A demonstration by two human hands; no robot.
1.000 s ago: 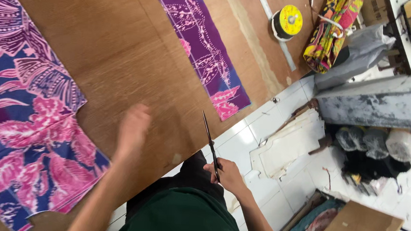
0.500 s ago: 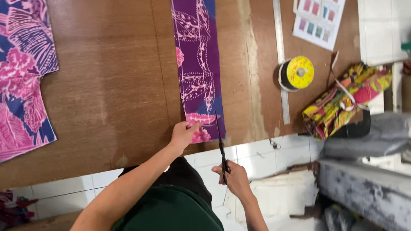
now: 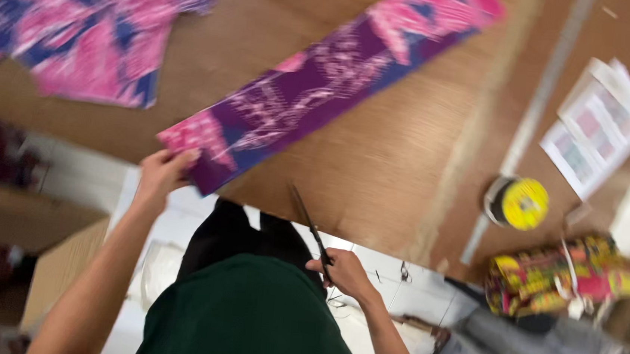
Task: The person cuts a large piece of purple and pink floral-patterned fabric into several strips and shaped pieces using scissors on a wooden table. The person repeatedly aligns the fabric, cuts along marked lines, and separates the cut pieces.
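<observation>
Head view: left hand (image 3: 159,174) gripping purple fabric strip (image 3: 321,95), right hand (image 3: 348,273) with scissors (image 3: 311,229).

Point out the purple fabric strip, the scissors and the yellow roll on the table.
purple fabric strip (image 3: 314,98), head view, middle of the strip's purple stretch.
scissors (image 3: 311,229), head view, on the dark blades above the right hand.
yellow roll (image 3: 524,203), head view, on its yellow face.

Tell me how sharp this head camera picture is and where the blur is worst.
Head view: motion-smeared throughout; the long purple and pink fabric strip and left hand are soft, the dark scissors in the right hand read better, the right edge is blurriest; lighting even, no glare.
</observation>
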